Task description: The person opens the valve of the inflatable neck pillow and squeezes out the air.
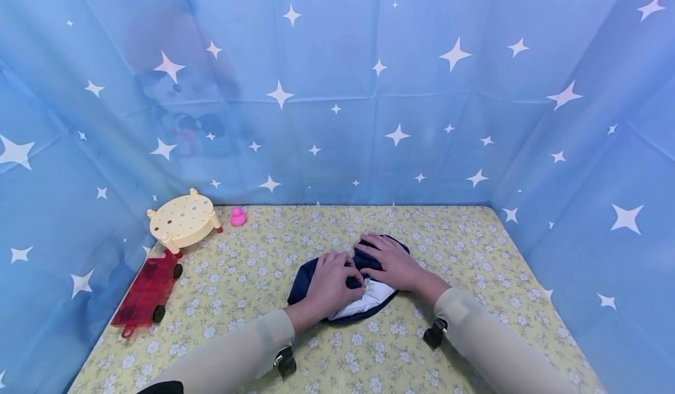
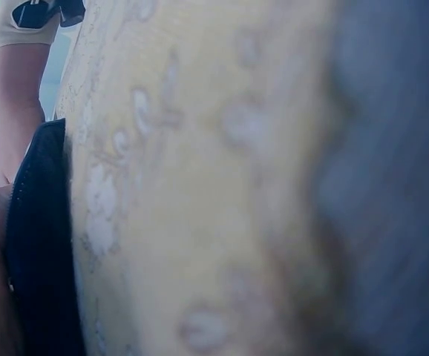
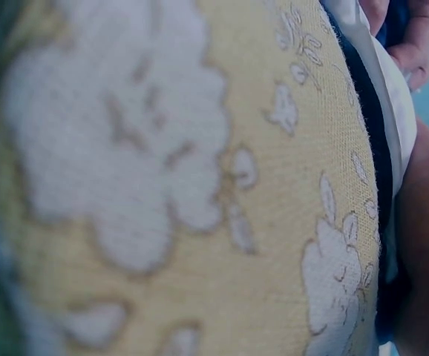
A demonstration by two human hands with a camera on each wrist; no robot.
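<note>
A navy cloth item with a white panel [image 1: 364, 301] lies on the table under both hands. My left hand [image 1: 329, 282] is on its left part, fingers bent, thumb and index finger pinching at the cloth near the middle. Spread over the right part, my right hand [image 1: 392, 263] rests with fairly straight fingers on the navy cloth. In the left wrist view the navy cloth [image 2: 44, 252] stands up a little from the table beside a hand. The right wrist view shows its white layer [image 3: 401, 111] above a dark edge, with left fingers [image 3: 418, 44] beyond.
A cream toy table with coloured dots [image 1: 181, 218] lies tipped at the back left. Near it sits a small pink toy duck [image 1: 238, 216]. A translucent red toy cart with black wheels [image 1: 145, 291] lies along the left edge. Blue star-patterned curtains [image 1: 337, 142] surround the flowered tabletop [image 1: 253, 300].
</note>
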